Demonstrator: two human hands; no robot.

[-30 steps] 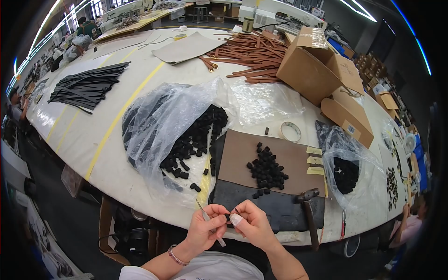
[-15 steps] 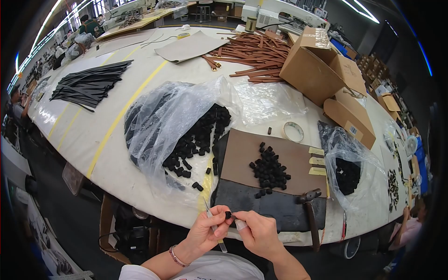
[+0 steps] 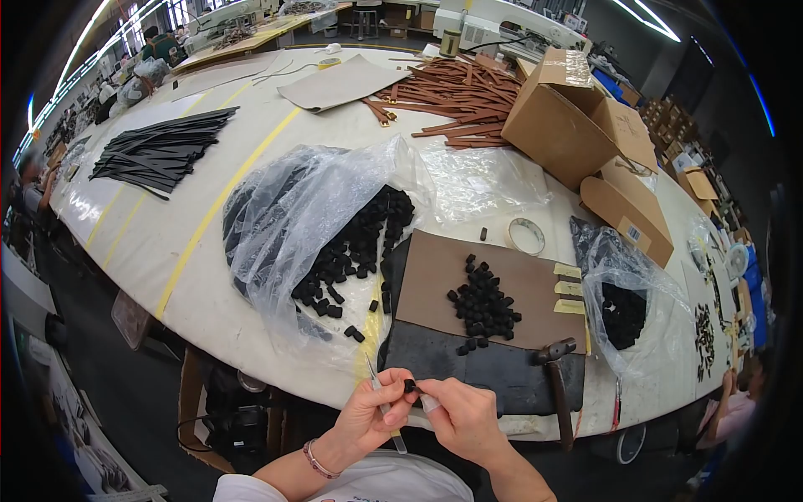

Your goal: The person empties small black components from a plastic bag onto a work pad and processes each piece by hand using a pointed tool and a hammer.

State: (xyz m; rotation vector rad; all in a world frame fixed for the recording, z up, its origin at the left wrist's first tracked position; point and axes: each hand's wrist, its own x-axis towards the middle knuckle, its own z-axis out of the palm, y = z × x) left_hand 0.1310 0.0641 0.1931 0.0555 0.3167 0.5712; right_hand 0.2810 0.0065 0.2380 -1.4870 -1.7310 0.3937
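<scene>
My left hand (image 3: 372,410) pinches a small black piece (image 3: 410,386) at its fingertips and also keeps a slim metal tool (image 3: 375,381) across its palm. Touching that piece from the right, the fingers of my right hand (image 3: 458,414) are pressed together, with a white wrap on one finger; what they grip is too small to name. Just beyond the hands lies a dark mat (image 3: 519,381) with a brown sheet (image 3: 427,284) on it. A heap of black pieces (image 3: 483,301) rests on the sheet, and a hammer (image 3: 559,385) lies at its right.
A plastic bag (image 3: 293,209) spills black pieces at the left; another bag (image 3: 615,276) lies right. Farther off are black strips (image 3: 167,151), brown straps (image 3: 468,92), a tape roll (image 3: 525,237) and a cardboard box (image 3: 560,125). Co-workers sit at both far edges.
Since a second ago, the black piece has come into clearer view in my left fingertips, and my right hand has shifted slightly right and turned. The last half second shows hardly any movement.
</scene>
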